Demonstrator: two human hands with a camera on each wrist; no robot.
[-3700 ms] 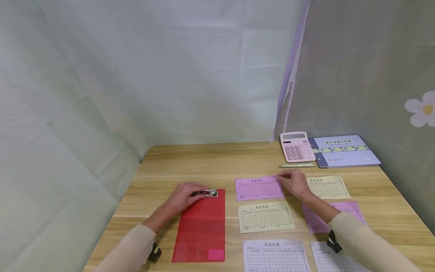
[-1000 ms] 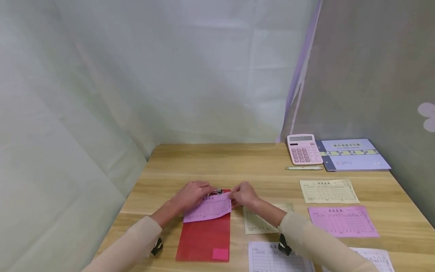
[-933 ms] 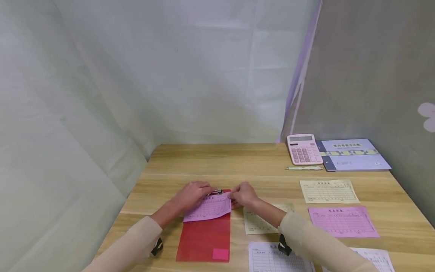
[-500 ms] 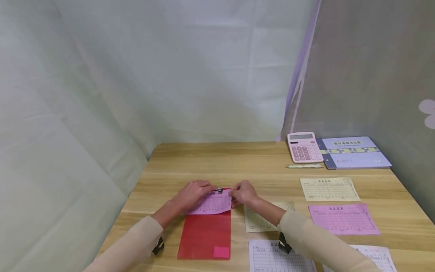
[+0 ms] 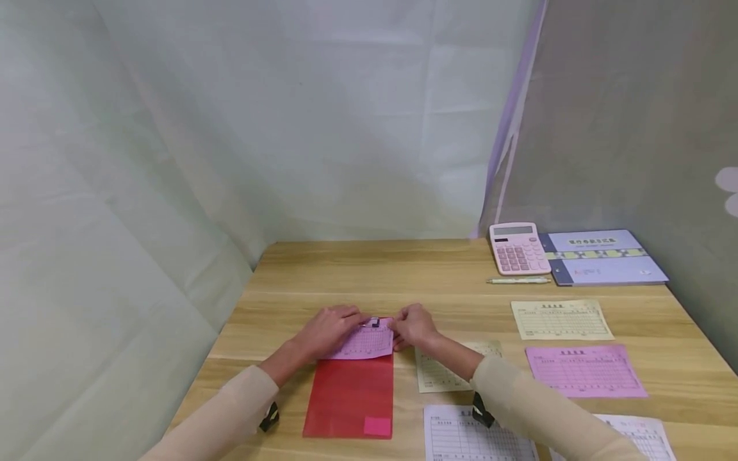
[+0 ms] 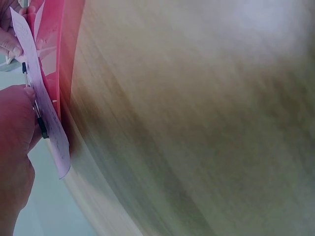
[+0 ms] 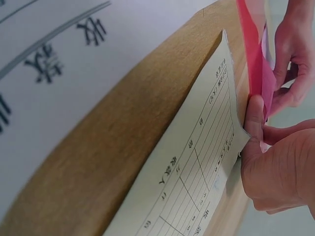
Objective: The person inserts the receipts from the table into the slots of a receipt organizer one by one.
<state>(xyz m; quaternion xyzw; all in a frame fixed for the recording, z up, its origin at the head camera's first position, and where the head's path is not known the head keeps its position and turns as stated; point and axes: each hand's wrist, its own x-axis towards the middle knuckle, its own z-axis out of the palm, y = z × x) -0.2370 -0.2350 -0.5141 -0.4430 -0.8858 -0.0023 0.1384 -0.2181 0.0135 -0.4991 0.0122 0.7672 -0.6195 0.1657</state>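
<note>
A red clipboard (image 5: 348, 397) with a pink label lies at the table's left-centre. Across its upper end is a purple receipt slip (image 5: 364, 340). My left hand (image 5: 330, 333) grips the metal clip (image 5: 375, 322) at the top, covering much of it; in the left wrist view, a finger presses on the clip's wire lever (image 6: 35, 109). At the slip's top right corner, my right hand (image 5: 414, 326) pinches paper at the board's edge. The right wrist view shows the thumb and fingers of the right hand (image 7: 278, 167) there. Whether the slip is under the clip is unclear.
Beside the board lie a yellow slip (image 5: 441, 371), partly under my right forearm, and a white slip (image 5: 452, 435). Farther right are another yellow slip (image 5: 562, 320), a purple slip (image 5: 585, 371) and a white one (image 5: 640, 432). Behind are a pen (image 5: 519, 280), calculator (image 5: 519, 250) and notebook (image 5: 605, 258).
My right hand has brought the purple slip from the table leftward onto the clipboard. Over the last second the slip has slid up towards the clip. My left hand has stayed at the clip.
</note>
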